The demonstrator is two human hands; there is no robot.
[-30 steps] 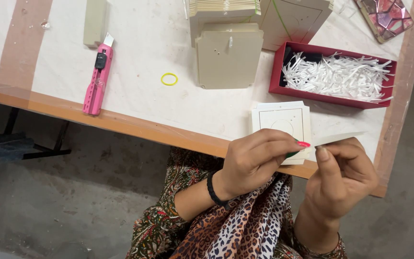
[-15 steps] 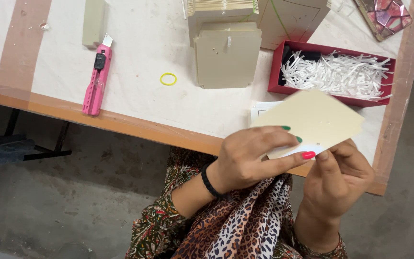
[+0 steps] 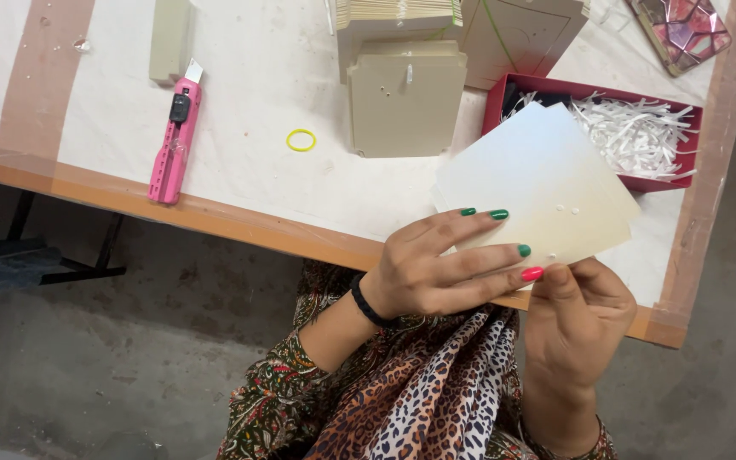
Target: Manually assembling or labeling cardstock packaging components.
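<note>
Presently, card: a pale cream card (image 3: 538, 187) is held tilted above the table edge (image 3: 240, 223).
Left hand (image 3: 436, 273): fingers are closed onto the card's lower edge.
Right hand (image 3: 581, 315): the same edge is pinched from below.
Nearby: red box (image 3: 504, 94), behind the card.

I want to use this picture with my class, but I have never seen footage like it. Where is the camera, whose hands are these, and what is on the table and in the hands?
The camera sits on a person's head and looks down, so you see their own two bare hands and lap. The left hand and right hand together hold a pale cream card above the table's edge. On the table lie a pink utility knife, a yellow rubber band, a stack of beige cards and a red tray filled with shredded white paper. A patterned pink box sits in the far corner.
</note>
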